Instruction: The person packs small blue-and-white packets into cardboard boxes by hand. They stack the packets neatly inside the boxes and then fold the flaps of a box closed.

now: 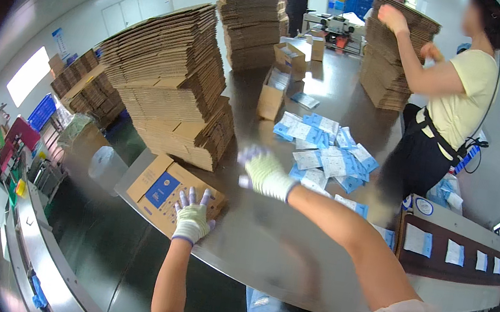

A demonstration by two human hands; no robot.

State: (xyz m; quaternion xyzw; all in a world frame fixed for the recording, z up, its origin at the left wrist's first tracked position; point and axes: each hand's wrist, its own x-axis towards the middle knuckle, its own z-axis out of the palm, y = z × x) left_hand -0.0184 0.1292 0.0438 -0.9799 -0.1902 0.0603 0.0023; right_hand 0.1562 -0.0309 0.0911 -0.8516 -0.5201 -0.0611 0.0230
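- Right hand (268, 174) blurred; hard to tell if anything sits in it, so grip not clear.
- Near end of the flat brown box (164, 190) partly hidden under the left hand (192, 216).
- Edges of the view dark and bent; things at far left too small to name.
- Big pile of flat cardboard (172, 76) just behind the flat brown box, on the left part of the grey table (263, 246).
- Heap of blue and white packets (326, 153) in the middle of the table, just past the right hand.
- Small open brown box (272, 94) standing far behind the heap.
- Two more tall cardboard stacks (252, 20) at the far end.
- Another person in a yellow shirt (460, 95) at far right, hands on a cardboard stack (389, 60).
- Tray with white labels (458, 250) at near right.
- Left hand in a white glove, fingers spread wide and flat, pressing on the flat brown box with a blue mark, near the table's near left edge.
- Right hand in a white glove, arm stretched out over the table, raised above it, reaching toward the packets.
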